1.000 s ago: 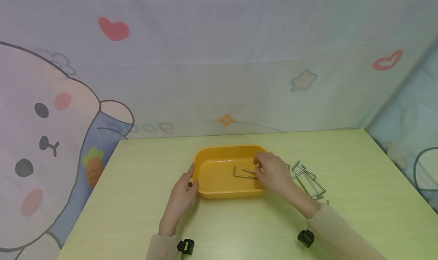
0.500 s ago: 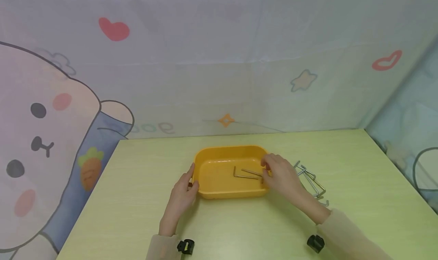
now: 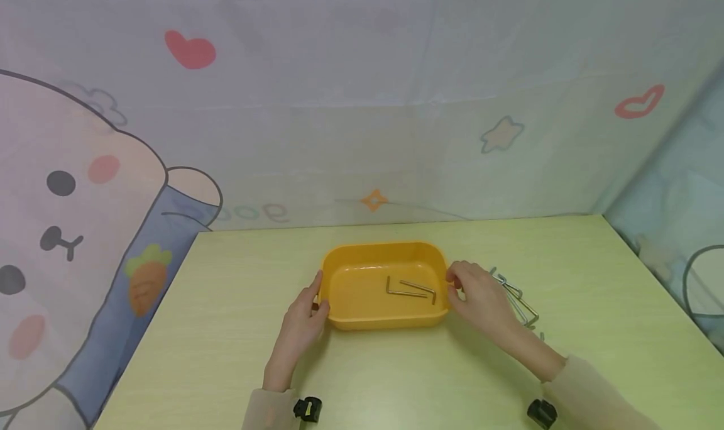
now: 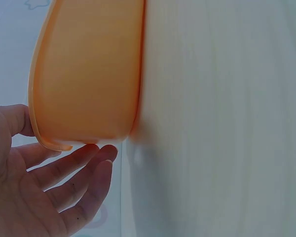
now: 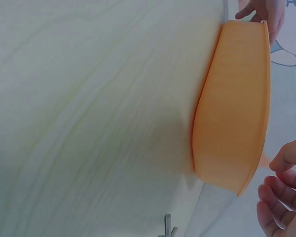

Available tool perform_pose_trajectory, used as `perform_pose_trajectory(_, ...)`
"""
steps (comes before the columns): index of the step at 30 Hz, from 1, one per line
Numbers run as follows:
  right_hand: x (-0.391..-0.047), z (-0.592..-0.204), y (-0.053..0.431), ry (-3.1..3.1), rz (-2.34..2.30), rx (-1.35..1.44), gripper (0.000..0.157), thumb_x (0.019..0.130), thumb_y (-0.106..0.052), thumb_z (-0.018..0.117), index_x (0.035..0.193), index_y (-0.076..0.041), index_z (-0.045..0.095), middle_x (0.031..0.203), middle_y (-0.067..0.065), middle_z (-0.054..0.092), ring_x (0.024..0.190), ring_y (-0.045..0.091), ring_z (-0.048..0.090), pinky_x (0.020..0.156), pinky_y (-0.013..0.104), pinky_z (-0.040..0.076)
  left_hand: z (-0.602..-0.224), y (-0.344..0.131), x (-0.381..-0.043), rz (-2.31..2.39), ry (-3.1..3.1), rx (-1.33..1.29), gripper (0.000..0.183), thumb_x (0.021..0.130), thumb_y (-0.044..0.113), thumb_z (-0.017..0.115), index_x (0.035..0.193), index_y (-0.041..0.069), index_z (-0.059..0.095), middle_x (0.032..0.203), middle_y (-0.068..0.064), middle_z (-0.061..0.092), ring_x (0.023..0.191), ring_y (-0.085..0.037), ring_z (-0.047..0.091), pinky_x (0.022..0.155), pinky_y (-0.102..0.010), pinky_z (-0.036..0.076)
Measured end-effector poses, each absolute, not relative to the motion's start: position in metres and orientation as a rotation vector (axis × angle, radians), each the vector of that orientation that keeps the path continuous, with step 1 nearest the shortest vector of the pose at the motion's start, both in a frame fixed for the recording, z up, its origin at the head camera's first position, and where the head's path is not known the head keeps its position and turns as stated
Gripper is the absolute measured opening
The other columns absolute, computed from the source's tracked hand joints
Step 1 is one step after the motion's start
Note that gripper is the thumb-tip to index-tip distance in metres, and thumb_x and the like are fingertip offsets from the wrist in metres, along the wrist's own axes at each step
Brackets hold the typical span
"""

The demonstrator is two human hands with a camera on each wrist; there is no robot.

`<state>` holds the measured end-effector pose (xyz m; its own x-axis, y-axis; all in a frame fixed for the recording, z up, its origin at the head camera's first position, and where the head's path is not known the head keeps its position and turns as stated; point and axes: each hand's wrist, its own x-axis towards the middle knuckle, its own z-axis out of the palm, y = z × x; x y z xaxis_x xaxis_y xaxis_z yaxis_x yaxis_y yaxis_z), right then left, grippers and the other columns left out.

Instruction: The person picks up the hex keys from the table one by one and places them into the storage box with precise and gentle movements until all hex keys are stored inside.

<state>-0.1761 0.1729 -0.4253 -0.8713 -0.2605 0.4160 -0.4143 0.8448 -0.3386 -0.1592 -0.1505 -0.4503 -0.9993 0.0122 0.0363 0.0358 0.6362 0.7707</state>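
Note:
A shallow yellow tray (image 3: pixel 362 321) stands on the table, with two brass-coloured L-shaped hex keys lying inside, one long-armed hex key (image 3: pixel 407 294) just in front of the other hex key (image 3: pixel 418 286). My left hand (image 3: pixel 302 323) holds the tray's left end, thumb at the rim and fingers against the end wall, as the left wrist view shows. At the opposite end, my right hand (image 3: pixel 483 298) is right by the rim with loosely curled fingers and nothing between them. Behind it, several silver and brass hex keys (image 3: pixel 523 304) lie in a heap, partly hidden by that hand.
The pale wooden table (image 3: pixel 226 354) ends at the back against a hanging cloth (image 3: pixel 362 103) printed with a bear, hearts and stars. A black strap-on camera (image 3: pixel 308 409) sits at the left wrist, and another camera (image 3: pixel 542 413) at the right.
My right hand has let go of a hex key inside the tray and drawn back to the right, past the rim. The left hand and the tray stay in place.

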Motion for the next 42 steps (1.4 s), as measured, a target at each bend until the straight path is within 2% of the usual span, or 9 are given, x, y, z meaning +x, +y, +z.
perform_pose_trajectory(26, -0.161, -0.446, 0.220, -2.739, 0.514, 0.489, 0.018, 0.076, -0.003, 0.068, 0.088, -0.012, 0.058, 0.073, -0.004, 0.054, 0.065, 0.008, 0.043, 0.053, 0.021, 0.035, -0.450, -0.150, -0.159, -1.339, -2.813, -0.036, 0.060, 0.096, 0.017, 0.051, 0.152, 0.013, 0.030, 0.121, -0.013, 0.059, 0.086, -0.018, 0.054, 0.070, -0.027, 0.045)
perform_pose_trajectory(42, -0.167, -0.451, 0.242, -2.846, 0.505, 0.415, 0.016, 0.079, -0.004, 0.067, 0.093, -0.004, 0.061, 0.076, 0.001, 0.054, 0.067, 0.013, 0.044, 0.052, 0.022, 0.035, -0.451, -0.148, -0.160, -1.349, -2.809, -0.044, 0.060, 0.096, 0.018, 0.051, 0.152, 0.014, 0.029, 0.129, -0.013, 0.057, 0.088, -0.019, 0.055, 0.072, -0.028, 0.046)
